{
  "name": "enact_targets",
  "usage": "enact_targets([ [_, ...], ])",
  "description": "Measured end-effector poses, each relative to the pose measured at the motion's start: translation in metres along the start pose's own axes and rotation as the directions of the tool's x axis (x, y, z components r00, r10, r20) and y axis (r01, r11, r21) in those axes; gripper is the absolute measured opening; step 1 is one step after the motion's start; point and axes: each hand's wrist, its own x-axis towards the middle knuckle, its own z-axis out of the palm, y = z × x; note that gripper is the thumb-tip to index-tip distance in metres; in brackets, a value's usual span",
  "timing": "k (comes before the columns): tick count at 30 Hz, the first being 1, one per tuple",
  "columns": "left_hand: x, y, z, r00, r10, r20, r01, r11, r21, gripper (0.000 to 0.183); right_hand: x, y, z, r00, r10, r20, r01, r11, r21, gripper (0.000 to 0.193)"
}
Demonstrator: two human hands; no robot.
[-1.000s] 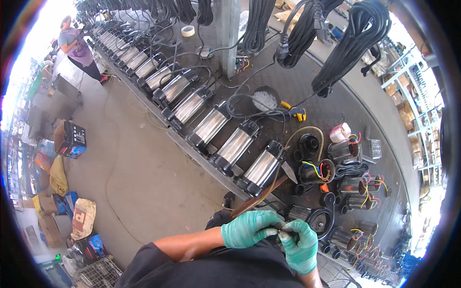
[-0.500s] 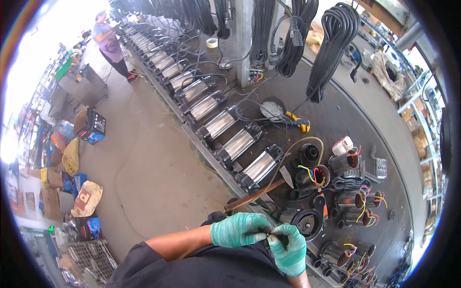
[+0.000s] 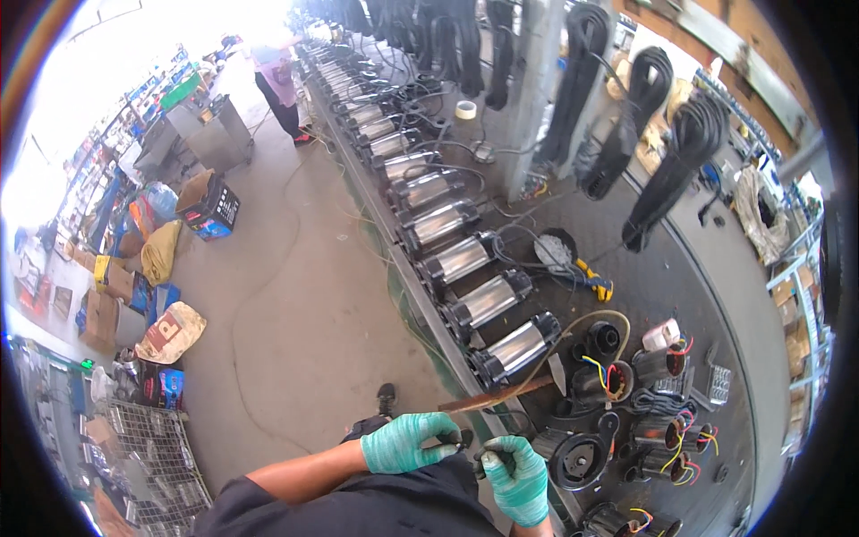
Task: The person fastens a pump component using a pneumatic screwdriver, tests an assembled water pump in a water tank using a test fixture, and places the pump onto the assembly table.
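Both hands wear green knit gloves with dark, dirty fingertips. My left hand point(image 3: 412, 444) is closed in a pinch, a small dark bit showing at its fingertips; its kind is too small to tell. Just to its right, a narrow gap apart, my right hand point(image 3: 517, 481) is also closed, thumb against curled fingers, and what it holds, if anything, is hidden. Both are in front of my body, by the bench edge. Nearest my right hand lies a round black motor housing point(image 3: 578, 460) on the bench. A hammer point(image 3: 506, 393) with a wooden handle rests across the edge.
A row of silver-and-black motors point(image 3: 514, 347) lines the bench edge. Open motor cylinders point(image 3: 658, 432) with coloured wires stand at right. Coiled black cables point(image 3: 680, 166) hang overhead. A co-worker point(image 3: 277, 80) stands at the far left end. Boxes point(image 3: 208, 208) sit on the floor.
My hands have come apart; their fingertips were touching before. The view has swung, so the bench and motors appear farther right and lower.
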Motion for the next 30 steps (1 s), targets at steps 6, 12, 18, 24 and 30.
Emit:
enact_targets([
  [6, -0.044, -0.049, -0.081, 0.992, 0.004, -0.122, -0.009, 0.999, -0.038, 0.017, 0.046, -0.006, 0.084, 0.999, 0.044, 0.018, -0.041, 0.985, -0.168, 0.011],
  [12, -0.115, -0.109, -0.212, 0.956, -0.101, -0.274, 0.075, 0.992, -0.105, 0.016, 0.127, 0.013, 0.205, 0.986, 0.126, 0.110, -0.102, 0.974, -0.204, 0.042],
  [18, -0.203, -0.160, -0.322, 0.824, -0.324, -0.465, 0.238, 0.942, -0.235, 0.022, 0.197, -0.010, 0.337, 0.907, 0.049, 0.419, -0.006, 0.995, -0.103, 0.079],
  [24, -0.232, -0.202, -0.398, 0.643, -0.578, -0.503, 0.315, 0.798, -0.513, 0.023, 0.280, 0.002, 0.427, 0.872, 0.071, 0.484, 0.027, 0.981, -0.193, 0.046],
  [30, -0.226, -0.256, -0.515, 0.378, -0.422, -0.824, -0.283, 0.795, -0.537, 0.012, 0.392, -0.016, 0.568, 0.744, -0.017, 0.668, 0.314, 0.891, -0.328, 0.039],
])
